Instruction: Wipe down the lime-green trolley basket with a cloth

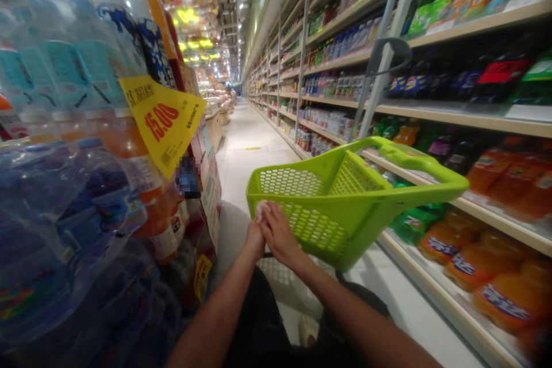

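Observation:
My left hand [256, 238] and my right hand [279, 234] are pressed together in front of me, the right fingers lying over the left ones. Between their fingertips shows a small white crumpled tissue [260, 209]. Just beyond them stands a lime-green shopping cart [366, 210] with perforated basket walls, its handle pointing right. The hands are close to its near left corner; whether they touch it I cannot tell. Most of the left fingers are hidden behind the right hand.
Bottled drinks fill the shelves [466, 112] along the right. On the left, wrapped bottle packs [69, 213] are stacked beside a yellow price sign [166, 121] reading 15.00. A pale tiled aisle [245, 126] runs ahead between them.

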A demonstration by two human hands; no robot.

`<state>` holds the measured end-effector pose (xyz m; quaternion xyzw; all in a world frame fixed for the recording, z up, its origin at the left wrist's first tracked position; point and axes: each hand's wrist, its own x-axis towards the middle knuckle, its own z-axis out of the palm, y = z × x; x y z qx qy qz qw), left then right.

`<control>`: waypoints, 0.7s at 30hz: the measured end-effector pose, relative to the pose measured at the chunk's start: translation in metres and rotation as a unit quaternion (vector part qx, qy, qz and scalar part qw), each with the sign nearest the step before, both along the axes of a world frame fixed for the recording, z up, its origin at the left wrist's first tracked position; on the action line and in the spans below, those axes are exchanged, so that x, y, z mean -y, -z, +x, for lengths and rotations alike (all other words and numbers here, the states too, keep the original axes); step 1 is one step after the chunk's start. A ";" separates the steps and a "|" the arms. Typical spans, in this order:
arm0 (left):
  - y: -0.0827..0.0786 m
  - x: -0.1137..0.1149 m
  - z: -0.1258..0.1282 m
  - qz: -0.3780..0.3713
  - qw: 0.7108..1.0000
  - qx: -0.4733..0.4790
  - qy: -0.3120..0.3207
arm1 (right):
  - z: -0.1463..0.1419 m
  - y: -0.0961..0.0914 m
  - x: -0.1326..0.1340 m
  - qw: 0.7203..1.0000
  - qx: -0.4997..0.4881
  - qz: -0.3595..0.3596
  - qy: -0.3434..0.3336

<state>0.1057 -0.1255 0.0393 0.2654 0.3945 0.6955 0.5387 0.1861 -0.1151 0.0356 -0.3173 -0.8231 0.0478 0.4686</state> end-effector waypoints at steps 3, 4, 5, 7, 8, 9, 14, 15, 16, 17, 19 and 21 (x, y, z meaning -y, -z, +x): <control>0.006 0.008 -0.009 0.001 0.997 0.036 0.066 | -0.008 0.011 0.000 1.000 0.020 -0.013 0.009; 0.009 0.010 -0.011 0.002 0.994 0.050 0.093 | -0.009 0.014 0.000 0.999 0.020 -0.022 0.015; 0.012 0.010 -0.013 0.005 0.992 0.053 0.113 | -0.010 0.015 0.000 0.999 0.015 -0.035 0.020; 0.020 0.008 -0.016 0.008 0.994 0.011 0.105 | -0.014 0.017 -0.002 0.996 -0.014 -0.077 0.032; 0.025 0.006 -0.016 0.008 0.996 -0.023 0.084 | -0.016 0.018 -0.005 0.993 -0.035 -0.104 0.040; 0.030 0.003 -0.015 0.006 0.997 -0.060 0.055 | -0.017 0.019 -0.008 0.988 -0.058 -0.132 0.049; 0.045 -0.005 -0.008 0.027 0.989 -0.144 0.000 | -0.019 0.033 -0.031 0.972 -0.135 -0.185 0.057; 0.045 -0.005 -0.008 0.030 0.991 -0.129 0.019 | -0.017 0.037 -0.035 0.973 -0.134 -0.180 0.055; 0.045 -0.004 -0.008 0.027 0.994 -0.096 0.043 | -0.015 0.041 -0.039 0.976 -0.122 -0.170 0.050; 0.044 -0.004 -0.009 0.015 0.997 -0.051 0.062 | -0.014 0.045 -0.042 0.982 -0.101 -0.155 0.041; 0.041 -0.004 -0.013 -0.023 0.995 0.051 0.078 | -0.011 0.053 -0.043 0.994 -0.035 -0.104 0.005; 0.037 -0.006 -0.017 -0.056 0.989 0.122 0.063 | -0.011 0.059 -0.040 0.998 0.039 -0.047 -0.017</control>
